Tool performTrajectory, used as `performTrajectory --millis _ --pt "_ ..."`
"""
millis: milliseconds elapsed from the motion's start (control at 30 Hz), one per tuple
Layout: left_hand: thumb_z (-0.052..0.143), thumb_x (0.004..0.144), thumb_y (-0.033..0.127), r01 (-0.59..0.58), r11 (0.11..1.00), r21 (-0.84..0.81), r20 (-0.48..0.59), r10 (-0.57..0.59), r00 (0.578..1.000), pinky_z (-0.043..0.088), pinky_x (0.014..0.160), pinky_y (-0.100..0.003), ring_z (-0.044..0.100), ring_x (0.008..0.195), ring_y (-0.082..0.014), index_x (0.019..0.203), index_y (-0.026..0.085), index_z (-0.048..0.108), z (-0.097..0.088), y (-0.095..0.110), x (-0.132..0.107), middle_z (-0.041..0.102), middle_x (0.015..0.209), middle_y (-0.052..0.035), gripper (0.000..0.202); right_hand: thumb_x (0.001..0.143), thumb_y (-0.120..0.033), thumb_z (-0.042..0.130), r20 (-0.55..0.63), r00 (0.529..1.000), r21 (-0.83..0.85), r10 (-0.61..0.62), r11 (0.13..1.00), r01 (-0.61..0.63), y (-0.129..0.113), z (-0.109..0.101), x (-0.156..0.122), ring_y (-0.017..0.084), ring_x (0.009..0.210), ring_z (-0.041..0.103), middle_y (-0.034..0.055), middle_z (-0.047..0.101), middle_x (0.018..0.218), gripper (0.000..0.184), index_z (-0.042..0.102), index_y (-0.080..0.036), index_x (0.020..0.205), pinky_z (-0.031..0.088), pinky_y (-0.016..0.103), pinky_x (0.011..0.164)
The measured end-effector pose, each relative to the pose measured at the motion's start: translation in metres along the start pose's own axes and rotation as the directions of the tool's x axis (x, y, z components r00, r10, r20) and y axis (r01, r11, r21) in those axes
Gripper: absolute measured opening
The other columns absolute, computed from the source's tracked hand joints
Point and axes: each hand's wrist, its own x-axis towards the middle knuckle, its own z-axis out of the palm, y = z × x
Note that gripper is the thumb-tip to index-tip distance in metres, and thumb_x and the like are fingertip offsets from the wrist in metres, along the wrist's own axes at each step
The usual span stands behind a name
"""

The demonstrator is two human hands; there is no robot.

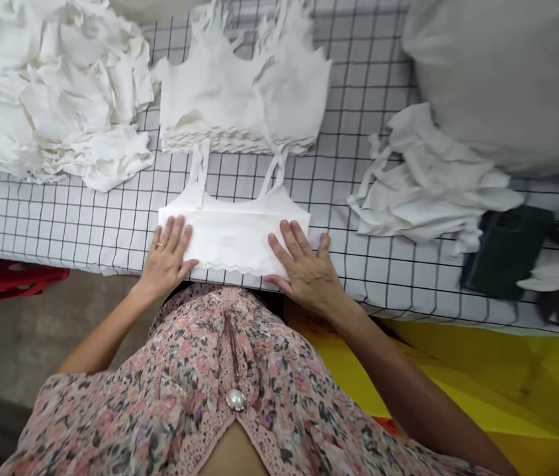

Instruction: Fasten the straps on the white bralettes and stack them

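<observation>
Flat in front of me lies a white strappy bra top (229, 237), its two thin straps pointing away and its scalloped edge toward me. My left hand (166, 258) rests with fingers outstretched on its left end. On the right end my right hand (306, 268) presses down, fingers spread. Just beyond the top is a neat stack of similar white tops (242, 92), with layered wavy edges facing me. The straps of the near top reach up to that stack.
A large heap of crumpled white garments (51, 86) fills the back left. To the right lie a loose white garment (432, 178), a dark phone (507, 251) and a big pale sack (502, 79). The grid-patterned tablecloth (100, 225) ends just before my body. Something yellow (507, 396) stands below the table.
</observation>
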Motion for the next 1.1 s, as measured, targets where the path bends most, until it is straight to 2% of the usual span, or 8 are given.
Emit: performTrajectory --millis 100,200,333,567,733,800,933,1100 --pt "0.057 0.111 0.045 0.021 1.000 0.001 -0.066 -0.021 0.998 0.012 0.142 -0.066 0.014 0.174 -0.0347 0.178 0.032 0.018 -0.005 -0.012 -0.005 0.021 0.184 -0.0113 0.079 0.113 -0.052 0.037 -0.135 0.990 0.031 -0.025 0.999 0.029 0.019 -0.010 0.008 0.041 0.155 0.052 0.0231 0.051 0.167 0.064 0.047 -0.018 0.165 0.035 0.077 0.122" --pt "0.057 0.112 0.034 -0.039 0.996 -0.077 -0.173 0.025 0.985 0.015 0.140 -0.071 0.025 0.172 -0.0326 0.170 0.033 0.039 -0.011 -0.007 0.016 0.042 0.177 -0.0115 0.061 0.113 -0.041 0.044 -0.377 0.926 0.065 0.011 0.998 0.014 0.045 -0.028 0.041 0.033 0.120 0.074 0.0172 0.079 0.128 0.045 0.069 -0.016 0.140 0.053 0.058 0.106" --pt "0.061 0.110 0.026 -0.160 0.922 -0.353 -0.246 0.073 0.966 0.053 0.126 -0.055 0.060 0.152 -0.0245 0.149 0.026 0.064 -0.015 0.027 0.076 0.069 0.152 -0.0123 0.039 0.109 -0.034 0.047 -0.538 0.841 0.101 0.055 0.995 0.000 0.073 -0.050 0.119 0.029 0.096 0.071 0.0108 0.078 0.099 0.034 0.079 -0.020 0.108 0.055 0.048 0.090" --pt "0.066 0.105 0.029 -0.110 0.733 -0.671 -0.197 -0.033 0.980 0.067 0.102 -0.040 0.078 0.119 -0.0208 0.121 0.018 0.080 -0.019 0.057 0.165 0.082 0.126 -0.0119 0.024 0.105 -0.036 0.050 -0.455 0.862 0.223 0.223 0.966 -0.133 0.087 -0.069 0.264 0.035 0.114 0.060 0.0135 0.072 0.103 0.029 0.072 -0.022 0.091 0.048 0.062 0.107" --pt "0.066 0.101 0.027 -0.003 0.641 -0.768 -0.128 -0.148 0.981 0.066 0.096 -0.033 0.078 0.111 -0.0190 0.115 0.018 0.083 -0.021 0.051 0.185 0.083 0.119 -0.0110 0.024 0.103 -0.025 0.053 -0.328 0.873 0.295 0.361 0.917 -0.268 0.097 -0.079 0.329 0.043 0.136 0.050 0.0173 0.071 0.116 0.023 0.072 -0.019 0.115 0.031 0.080 0.116" --pt "0.068 0.099 0.027 0.022 0.626 -0.780 -0.118 -0.180 0.977 0.065 0.100 -0.035 0.078 0.114 -0.0197 0.113 0.019 0.084 -0.024 0.046 0.186 0.083 0.119 -0.0105 0.023 0.099 -0.017 0.058 -0.309 0.901 0.300 0.305 0.930 -0.212 0.103 -0.080 0.344 0.041 0.135 0.050 0.0149 0.073 0.111 0.026 0.072 -0.018 0.120 0.023 0.084 0.119" --pt "0.071 0.097 0.029 0.099 0.557 -0.825 -0.064 -0.267 0.962 0.065 0.102 -0.037 0.078 0.116 -0.0200 0.108 0.021 0.085 -0.030 0.039 0.189 0.084 0.117 -0.0089 0.020 0.097 -0.014 0.062 -0.368 0.910 0.290 0.190 0.953 -0.082 0.111 -0.078 0.354 0.031 0.125 0.055 0.0105 0.075 0.097 0.013 0.073 -0.017 0.093 0.016 0.078 0.128" --pt "0.083 0.088 0.032 0.128 0.277 -0.952 0.017 -0.371 0.928 0.067 0.093 -0.031 0.080 0.102 -0.0164 0.103 0.020 0.085 -0.040 0.035 0.202 0.085 0.108 -0.0066 0.019 0.097 -0.022 0.061 -0.648 0.756 0.396 0.092 0.889 0.231 0.100 -0.086 0.315 0.026 0.104 0.069 0.0037 0.081 0.100 0.017 0.077 -0.027 0.094 0.052 0.057 0.113"
